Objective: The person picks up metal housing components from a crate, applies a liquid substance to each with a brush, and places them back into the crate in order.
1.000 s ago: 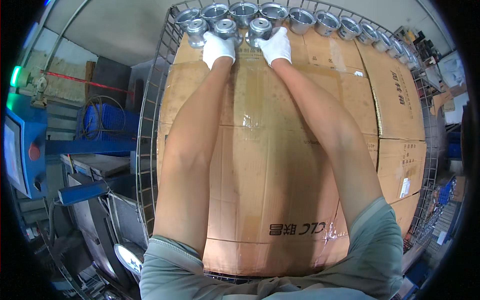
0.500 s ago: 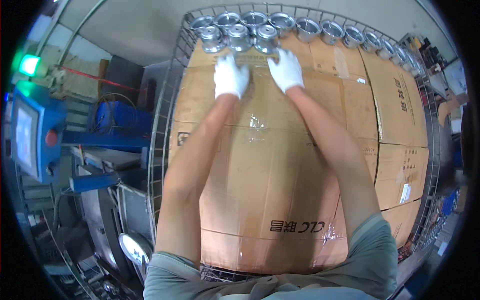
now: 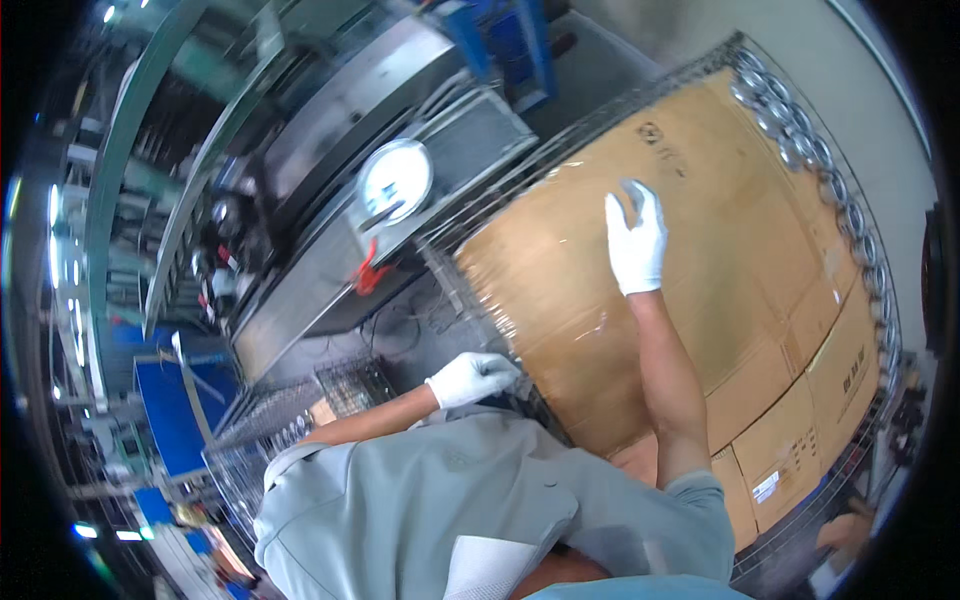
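Over a large sheet of brown cardboard [image 3: 620, 330] on the wire cage, my right hand [image 3: 637, 245] in a white glove is open. Its thumb and fingers are spread apart, with nothing between them. My left hand [image 3: 472, 380], also gloved in white, is low beside the cage's near corner. Its fingers are curled together and no object shows in them. Several shiny metal cup-shaped parts [image 3: 800, 140] stand along the cage's far right edge, well beyond my right hand.
Wire mesh [image 3: 590, 130] rims the cardboard stack. Left of it, a round silver disc [image 3: 395, 180] lies on a metal bench, with a red-orange clamp-like item [image 3: 368, 270] below. Another wire basket [image 3: 290, 425] holding metal parts stands at lower left. Blue panels stand further left.
The view has turned left. Both hands have left the metal cups; my left hand has dropped beside the cage, while my right hand is raised over the cardboard. Neither carries a cup.
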Demonstrator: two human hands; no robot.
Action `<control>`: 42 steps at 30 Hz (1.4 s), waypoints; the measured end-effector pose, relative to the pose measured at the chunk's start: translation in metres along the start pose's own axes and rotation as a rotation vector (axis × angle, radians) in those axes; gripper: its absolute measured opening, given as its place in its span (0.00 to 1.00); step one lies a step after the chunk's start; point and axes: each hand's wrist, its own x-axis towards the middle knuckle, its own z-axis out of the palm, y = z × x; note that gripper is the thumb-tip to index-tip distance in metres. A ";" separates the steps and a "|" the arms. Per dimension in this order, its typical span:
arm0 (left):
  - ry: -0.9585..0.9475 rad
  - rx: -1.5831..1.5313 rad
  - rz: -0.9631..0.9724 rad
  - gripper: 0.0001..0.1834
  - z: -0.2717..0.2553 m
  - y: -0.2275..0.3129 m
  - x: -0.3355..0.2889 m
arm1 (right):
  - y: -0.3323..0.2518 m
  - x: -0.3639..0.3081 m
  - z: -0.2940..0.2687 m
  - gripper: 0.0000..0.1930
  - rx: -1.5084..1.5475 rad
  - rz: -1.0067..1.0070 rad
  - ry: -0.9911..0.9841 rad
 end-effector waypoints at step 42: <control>0.644 -0.450 -0.237 0.25 -0.138 -0.505 -0.229 | -0.146 -0.169 0.220 0.16 -0.193 0.025 -0.247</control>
